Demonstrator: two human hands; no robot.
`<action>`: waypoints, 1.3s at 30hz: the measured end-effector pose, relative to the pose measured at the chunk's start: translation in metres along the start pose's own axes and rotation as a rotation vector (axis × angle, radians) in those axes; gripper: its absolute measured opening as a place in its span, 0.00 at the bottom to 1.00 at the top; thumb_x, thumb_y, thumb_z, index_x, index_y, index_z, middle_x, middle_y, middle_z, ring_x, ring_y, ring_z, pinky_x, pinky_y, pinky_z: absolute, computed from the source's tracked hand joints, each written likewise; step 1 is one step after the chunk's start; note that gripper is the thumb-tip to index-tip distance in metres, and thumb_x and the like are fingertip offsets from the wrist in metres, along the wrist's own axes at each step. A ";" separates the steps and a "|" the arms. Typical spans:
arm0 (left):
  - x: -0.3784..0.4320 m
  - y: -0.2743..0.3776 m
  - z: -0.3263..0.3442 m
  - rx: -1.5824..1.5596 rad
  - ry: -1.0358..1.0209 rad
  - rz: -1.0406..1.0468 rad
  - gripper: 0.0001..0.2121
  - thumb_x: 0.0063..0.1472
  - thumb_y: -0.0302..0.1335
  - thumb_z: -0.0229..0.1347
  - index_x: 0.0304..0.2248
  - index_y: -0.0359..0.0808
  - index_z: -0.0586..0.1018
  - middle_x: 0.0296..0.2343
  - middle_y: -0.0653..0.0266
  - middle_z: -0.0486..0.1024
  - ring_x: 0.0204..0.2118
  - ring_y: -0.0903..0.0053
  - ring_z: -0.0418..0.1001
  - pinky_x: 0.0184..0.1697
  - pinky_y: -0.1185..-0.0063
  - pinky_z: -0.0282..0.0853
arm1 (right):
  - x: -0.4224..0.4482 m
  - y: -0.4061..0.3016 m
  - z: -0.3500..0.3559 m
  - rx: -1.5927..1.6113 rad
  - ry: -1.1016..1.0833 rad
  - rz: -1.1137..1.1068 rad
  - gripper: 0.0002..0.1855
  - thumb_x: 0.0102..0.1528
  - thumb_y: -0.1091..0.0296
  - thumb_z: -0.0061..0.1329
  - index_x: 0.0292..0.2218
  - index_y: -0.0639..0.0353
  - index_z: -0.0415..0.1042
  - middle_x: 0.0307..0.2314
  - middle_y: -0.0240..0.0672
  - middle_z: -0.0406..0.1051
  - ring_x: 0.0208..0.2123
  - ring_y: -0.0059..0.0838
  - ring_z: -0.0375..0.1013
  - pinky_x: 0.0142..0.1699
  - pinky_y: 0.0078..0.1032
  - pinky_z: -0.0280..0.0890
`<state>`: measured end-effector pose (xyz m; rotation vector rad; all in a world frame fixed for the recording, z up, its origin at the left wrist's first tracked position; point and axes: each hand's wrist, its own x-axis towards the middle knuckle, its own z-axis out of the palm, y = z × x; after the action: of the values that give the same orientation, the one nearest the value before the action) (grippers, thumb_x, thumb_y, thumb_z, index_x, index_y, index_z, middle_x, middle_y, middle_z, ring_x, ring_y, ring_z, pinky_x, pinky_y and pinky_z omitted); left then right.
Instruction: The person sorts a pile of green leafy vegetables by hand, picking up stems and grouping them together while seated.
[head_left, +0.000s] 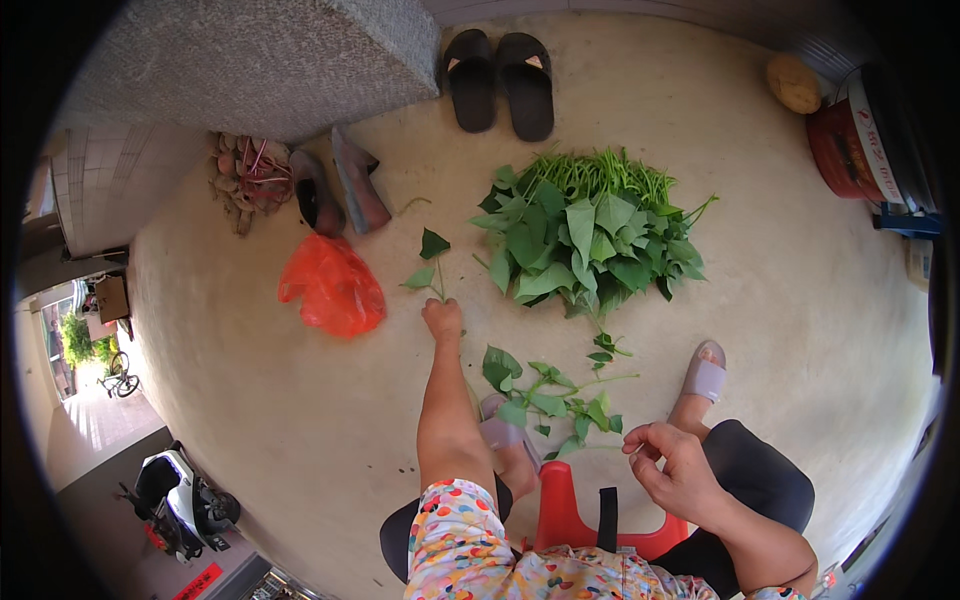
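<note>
My left hand (442, 319) is stretched forward over the floor, its fingers closed on the stem of a leafy green sprig (433, 259). Bent fingers show on my right hand (664, 461), near my right knee; whether they pinch a thin stem beside the fingertips cannot be told. A large heap of heart-shaped green leaves (592, 240) lies ahead on the concrete floor, its cut stems bundled at the far side. Loose leafy vines (555, 405) lie between my feet, close to a red plastic stool (559, 510).
A crumpled red plastic bag (334, 285) lies left of the sprig, with grey shoes (358, 180) and a pile of tubers (247, 176) beyond. Black slides (525, 82) stand near a rough grey block (300, 60). Far right are a red bucket (844, 150) and a brown gourd-like object (793, 82).
</note>
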<state>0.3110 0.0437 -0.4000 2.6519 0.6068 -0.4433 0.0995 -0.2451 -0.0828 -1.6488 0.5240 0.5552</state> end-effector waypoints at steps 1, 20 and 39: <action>0.006 -0.006 0.006 0.005 0.116 0.061 0.14 0.44 0.28 0.48 0.26 0.22 0.69 0.29 0.38 0.66 0.34 0.52 0.67 0.38 0.66 0.62 | 0.001 0.001 0.001 -0.012 -0.008 0.030 0.08 0.44 0.79 0.41 0.30 0.69 0.65 0.23 0.41 0.67 0.22 0.30 0.68 0.26 0.23 0.62; -0.022 0.069 0.063 -0.261 0.028 0.296 0.10 0.46 0.30 0.51 0.24 0.29 0.73 0.24 0.46 0.71 0.30 0.53 0.69 0.29 0.68 0.64 | 0.014 0.006 0.021 -0.020 -0.048 0.111 0.08 0.46 0.77 0.41 0.31 0.69 0.66 0.23 0.39 0.68 0.22 0.24 0.68 0.24 0.19 0.62; -0.199 0.065 -0.048 -1.267 -0.726 -0.247 0.07 0.50 0.21 0.49 0.19 0.36 0.64 0.13 0.68 0.60 0.11 0.84 0.59 0.09 0.86 0.49 | 0.024 0.018 -0.011 0.060 0.367 -0.246 0.10 0.44 0.73 0.39 0.28 0.70 0.66 0.18 0.43 0.67 0.20 0.33 0.66 0.26 0.25 0.60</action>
<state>0.1813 -0.0589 -0.2632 1.1186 0.6444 -0.7142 0.1078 -0.2588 -0.1107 -1.7351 0.5862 0.0532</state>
